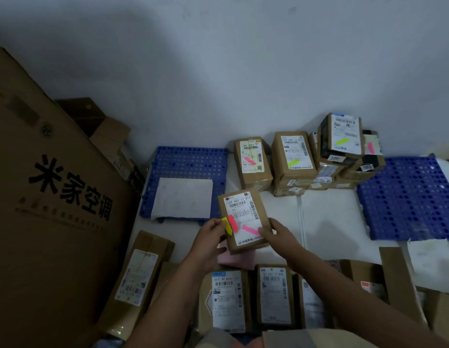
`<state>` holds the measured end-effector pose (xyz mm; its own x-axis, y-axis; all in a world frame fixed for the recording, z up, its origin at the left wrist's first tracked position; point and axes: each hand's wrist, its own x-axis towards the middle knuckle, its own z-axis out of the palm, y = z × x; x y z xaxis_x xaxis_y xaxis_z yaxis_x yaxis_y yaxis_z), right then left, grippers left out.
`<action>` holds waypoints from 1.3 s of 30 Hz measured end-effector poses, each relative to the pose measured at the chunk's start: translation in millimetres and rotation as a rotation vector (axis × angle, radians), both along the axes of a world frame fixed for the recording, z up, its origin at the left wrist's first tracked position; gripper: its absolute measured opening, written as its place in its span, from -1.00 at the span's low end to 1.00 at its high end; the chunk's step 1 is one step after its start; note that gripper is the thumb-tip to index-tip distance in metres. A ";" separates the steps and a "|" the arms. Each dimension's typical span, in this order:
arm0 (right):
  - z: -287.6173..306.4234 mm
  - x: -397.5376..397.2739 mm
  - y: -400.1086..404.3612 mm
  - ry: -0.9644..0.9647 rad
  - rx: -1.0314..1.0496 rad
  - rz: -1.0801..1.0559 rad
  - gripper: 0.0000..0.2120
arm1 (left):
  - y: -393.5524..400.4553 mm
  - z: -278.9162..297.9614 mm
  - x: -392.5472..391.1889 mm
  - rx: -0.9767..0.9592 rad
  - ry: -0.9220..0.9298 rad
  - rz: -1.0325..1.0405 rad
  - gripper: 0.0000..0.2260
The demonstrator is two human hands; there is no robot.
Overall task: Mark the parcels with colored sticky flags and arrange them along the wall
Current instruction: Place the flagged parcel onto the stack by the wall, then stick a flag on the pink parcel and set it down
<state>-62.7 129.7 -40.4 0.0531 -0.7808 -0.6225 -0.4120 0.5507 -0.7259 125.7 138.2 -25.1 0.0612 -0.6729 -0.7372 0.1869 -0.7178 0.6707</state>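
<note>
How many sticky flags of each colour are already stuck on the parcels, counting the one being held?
Pink flags: 3, on the held parcel, on the left parcel by the wall and on the far right one.
Green flags: 2.
Total: 5.

The large carton [55, 197] at left bears big black characters "米家空调". The label on the held parcel [243, 219] reads "502 602 12 812". A parcel by the wall [293, 156] shows "502 602 12 812"; a dark stacked box [340, 139] has a "120" tag. Smaller print is illegible.
</note>
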 end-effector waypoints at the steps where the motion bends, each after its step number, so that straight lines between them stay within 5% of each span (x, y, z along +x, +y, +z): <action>1: 4.4 -0.9 -2.9 -0.045 -0.065 -0.012 -0.69 | -5.6 3.1 0.8 -0.026 -0.001 0.005 -0.92; 6: 30.9 -9.0 -35.1 -0.186 -0.228 -0.200 -0.58 | -56.0 30.2 -10.1 -0.145 0.075 -0.008 -0.80; 10: 47.6 -37.1 -75.6 -0.137 -0.344 -0.338 -0.56 | -110.7 52.9 -48.2 -0.189 0.130 -0.107 -0.91; 16: 53.6 -85.0 -133.8 -0.021 -0.251 -0.417 -0.29 | -180.6 62.9 -106.6 -0.180 0.146 -0.124 -0.95; 20: 51.3 -86.5 -135.8 -0.055 -0.202 -0.570 -0.54 | -193.4 53.3 -123.3 -0.142 0.121 -0.124 -0.86; 24: 40.0 -86.1 -121.7 -0.136 -0.208 -0.723 -0.46 | -194.8 50.8 -120.6 -0.141 0.120 -0.106 -0.87; 27: 32.2 -82.7 -105.7 -0.139 -0.219 -0.843 -0.62 | -186.2 52.7 -102.3 -0.176 0.068 -0.046 -0.92; 30: 28.0 -64.7 -81.2 -0.168 -0.186 -0.710 -0.89 | -155.9 41.5 -78.2 -0.178 0.066 -0.060 -0.93; 34: 23.4 -29.7 -50.1 -0.340 0.065 -0.373 -0.75 | -97.4 11.9 -56.6 -0.076 -0.016 -0.207 -0.92; 39: 1.4 -10.1 -24.6 -0.267 0.102 -0.225 -0.83 | -52.6 -11.4 -45.9 -0.049 -0.061 -0.343 -0.91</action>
